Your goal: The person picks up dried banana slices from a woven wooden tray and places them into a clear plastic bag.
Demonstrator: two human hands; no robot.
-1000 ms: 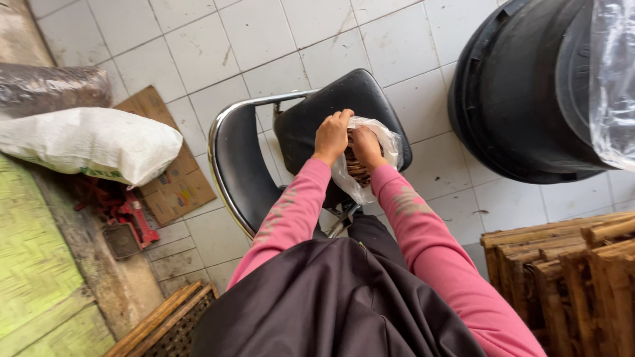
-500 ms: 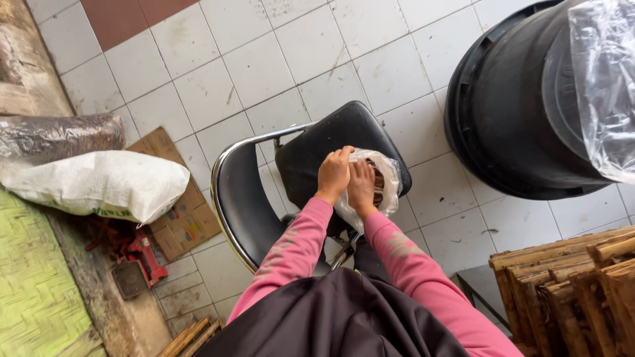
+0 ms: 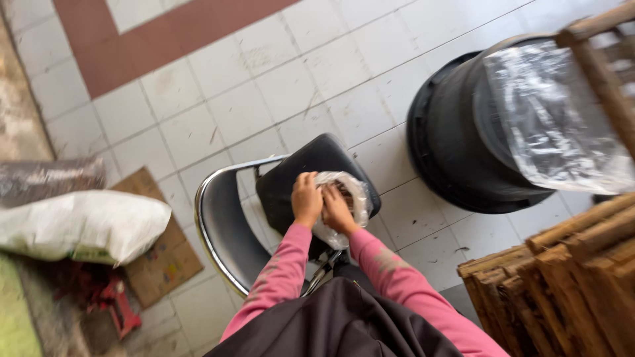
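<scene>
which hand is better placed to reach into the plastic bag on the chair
Probably the right hand. It lies over the middle of the clear plastic bag, its fingers at the opening. The left hand grips the bag's left edge on the black chair, so it looks better placed to steady it.

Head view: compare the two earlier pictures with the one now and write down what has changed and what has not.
The camera has tilted up, so more floor with a red tile band shows. The left hand and right hand have stayed together on the clear plastic bag over the black chair, only shifting slightly. The white sack and black tub have not moved.
</scene>
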